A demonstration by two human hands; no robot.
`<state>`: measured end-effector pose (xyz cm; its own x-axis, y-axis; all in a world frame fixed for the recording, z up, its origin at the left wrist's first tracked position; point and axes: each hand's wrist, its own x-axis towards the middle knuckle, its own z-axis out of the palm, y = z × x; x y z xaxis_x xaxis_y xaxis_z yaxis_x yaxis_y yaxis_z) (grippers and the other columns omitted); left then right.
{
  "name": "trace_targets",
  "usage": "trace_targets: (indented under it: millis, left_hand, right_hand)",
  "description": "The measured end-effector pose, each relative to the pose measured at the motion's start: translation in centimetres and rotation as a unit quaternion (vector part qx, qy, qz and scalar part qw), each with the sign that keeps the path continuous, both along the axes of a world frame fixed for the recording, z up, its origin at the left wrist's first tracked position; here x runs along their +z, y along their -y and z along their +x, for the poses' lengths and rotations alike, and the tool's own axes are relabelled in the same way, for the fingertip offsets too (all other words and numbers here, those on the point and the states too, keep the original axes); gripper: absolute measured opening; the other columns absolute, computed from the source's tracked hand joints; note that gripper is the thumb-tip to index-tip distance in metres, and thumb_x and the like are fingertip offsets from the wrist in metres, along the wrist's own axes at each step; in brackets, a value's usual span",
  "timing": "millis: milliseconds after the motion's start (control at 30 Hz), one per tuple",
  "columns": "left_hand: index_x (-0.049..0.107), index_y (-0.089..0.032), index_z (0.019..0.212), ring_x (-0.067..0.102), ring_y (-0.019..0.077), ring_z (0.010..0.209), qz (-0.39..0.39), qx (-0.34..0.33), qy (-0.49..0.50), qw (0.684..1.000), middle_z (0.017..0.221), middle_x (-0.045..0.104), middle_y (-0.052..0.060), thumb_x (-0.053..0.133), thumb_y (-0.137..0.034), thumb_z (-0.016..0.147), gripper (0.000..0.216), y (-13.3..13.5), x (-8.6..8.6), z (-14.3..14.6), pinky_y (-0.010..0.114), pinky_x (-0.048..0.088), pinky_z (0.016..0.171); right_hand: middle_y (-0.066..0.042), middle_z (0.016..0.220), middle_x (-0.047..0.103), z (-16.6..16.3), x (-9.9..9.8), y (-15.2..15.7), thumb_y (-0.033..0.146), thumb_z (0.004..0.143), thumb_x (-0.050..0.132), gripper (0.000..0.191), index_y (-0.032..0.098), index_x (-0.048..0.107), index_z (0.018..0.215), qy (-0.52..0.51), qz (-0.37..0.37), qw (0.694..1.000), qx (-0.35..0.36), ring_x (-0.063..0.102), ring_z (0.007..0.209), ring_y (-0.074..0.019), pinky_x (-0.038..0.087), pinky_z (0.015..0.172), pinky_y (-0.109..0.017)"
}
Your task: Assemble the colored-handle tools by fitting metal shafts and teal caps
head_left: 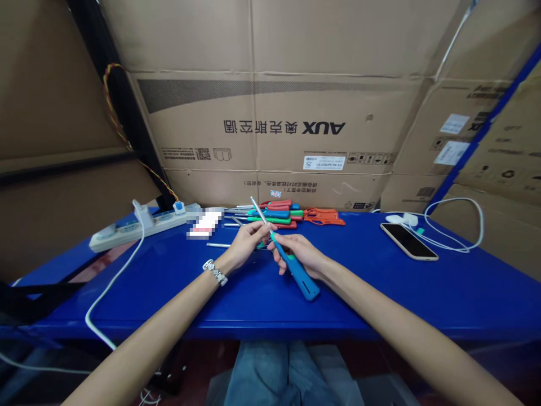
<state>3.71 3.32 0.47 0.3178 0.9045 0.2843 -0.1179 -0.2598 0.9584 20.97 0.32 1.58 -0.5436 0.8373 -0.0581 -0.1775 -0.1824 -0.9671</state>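
Note:
A blue long-necked gas lighter (303, 280) with a metal tube is held between my two hands above the table. Its tube points up and away, and its handle end slants down towards me. My right hand (305, 255) is closed around the upper part of the handle, thumb along the top. With fingers pinched, my left hand (245, 243) grips it where the tube meets the handle. Just beyond my hands lies a pile of similar lighters (276, 220) in red, green and blue. Another metal tube (217, 245) shows beside my left hand, its other end hidden.
Orange plastic handle pieces (324, 216) lie right of the pile. At the left stands a white power strip (127, 233) with a trailing cable. A phone (409, 241) and a white charging cable (479, 225) rest on the blue table (203, 307). Cardboard (270, 101) walls the back.

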Motion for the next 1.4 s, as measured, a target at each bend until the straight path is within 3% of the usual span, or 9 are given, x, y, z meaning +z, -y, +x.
trace_targets:
  millis: [100,200,333,567,733,867,1000,1233,1400]
  left_hand:
    - [0.072,-0.013,0.093,0.051,0.0113,0.058,-0.002,-0.009,-0.009,1.000,0.063,0.057,0.000,0.074,-0.053,0.078,0.043,-0.2,-0.1,-0.2,0.024,0.040,0.057]
    - [0.073,-0.013,0.092,0.052,0.0115,0.059,-0.004,-0.017,-0.009,1.000,0.066,0.059,0.001,0.074,-0.052,0.078,0.042,-0.2,-0.2,-0.2,0.024,0.040,0.057]
    - [0.074,-0.012,0.086,0.050,0.0102,0.059,-0.002,-0.013,0.009,1.000,0.068,0.061,0.002,0.076,-0.052,0.076,0.041,-0.1,0.0,0.1,0.024,0.039,0.058]
    - [0.071,-0.012,0.081,0.052,0.0102,0.058,-0.033,-0.046,0.047,0.997,0.064,0.062,0.002,0.082,-0.052,0.069,0.043,0.6,0.5,0.6,0.024,0.040,0.059]
    - [0.069,-0.012,0.080,0.051,0.0101,0.055,-0.027,-0.042,0.034,0.998,0.059,0.058,0.000,0.078,-0.053,0.074,0.042,0.6,0.5,0.5,0.023,0.040,0.056]
    - [0.071,-0.013,0.084,0.050,0.0103,0.054,-0.010,-0.030,0.013,0.999,0.059,0.057,-0.001,0.076,-0.053,0.076,0.040,0.7,0.6,0.2,0.023,0.038,0.054]
    - [0.072,-0.013,0.082,0.049,0.0102,0.054,0.003,-0.016,0.000,1.000,0.062,0.059,0.000,0.077,-0.053,0.074,0.041,0.8,0.6,0.2,0.023,0.037,0.052]
    - [0.072,-0.012,0.083,0.052,0.0105,0.055,-0.024,-0.025,0.043,0.998,0.062,0.061,0.001,0.080,-0.053,0.071,0.043,0.6,0.4,0.5,0.024,0.040,0.056]
    - [0.072,-0.012,0.081,0.051,0.0100,0.054,-0.026,-0.050,0.066,0.996,0.061,0.062,0.001,0.082,-0.051,0.070,0.042,0.7,0.5,0.7,0.024,0.039,0.056]
  right_hand:
    - [-0.002,0.067,0.064,0.0,0.0,0.1,0.049,0.074,0.077,0.039,0.013,0.064,0.081,-0.016,0.017,1.000,-0.004,0.059,0.055,-0.0112,0.057,0.057,-0.029]
    - [0.002,0.066,0.059,0.0,0.3,0.4,0.046,0.071,0.081,0.038,0.013,0.063,0.081,-0.041,0.010,0.999,0.001,0.051,0.051,-0.0069,0.045,0.046,-0.020]
    - [0.006,0.062,0.050,-0.3,0.7,0.8,0.044,0.076,0.077,0.035,0.015,0.059,0.083,-0.038,-0.041,0.998,0.000,0.037,0.043,-0.0023,0.028,0.039,-0.015]
    - [0.008,0.057,0.046,-0.6,0.7,0.8,0.048,0.086,0.067,0.033,0.017,0.055,0.082,-0.014,-0.065,0.998,-0.011,0.030,0.037,-0.0018,0.024,0.035,-0.014]
    - [0.006,0.056,0.051,-0.6,0.5,0.7,0.046,0.088,0.064,0.031,0.015,0.060,0.086,-0.027,-0.052,0.998,-0.009,0.038,0.037,-0.0040,0.034,0.035,-0.016]
    - [-0.005,0.070,0.066,0.1,0.8,0.3,0.044,0.088,0.064,0.033,0.011,0.065,0.084,-0.004,-0.020,0.999,0.026,0.058,0.051,-0.0114,0.053,0.047,-0.026]
    - [-0.006,0.074,0.067,0.8,1.1,0.2,0.045,0.081,0.072,0.036,0.009,0.067,0.086,0.015,-0.001,0.997,0.071,0.064,0.059,-0.0144,0.057,0.057,-0.030]
    - [0.007,0.060,0.050,0.0,0.7,0.7,0.044,0.075,0.078,0.036,0.014,0.059,0.081,-0.056,-0.045,0.997,0.032,0.037,0.042,-0.0021,0.030,0.039,-0.015]
    - [0.008,0.058,0.046,-0.3,0.8,1.0,0.045,0.080,0.074,0.034,0.016,0.056,0.083,-0.043,-0.058,0.997,0.034,0.030,0.039,-0.0013,0.026,0.036,-0.014]
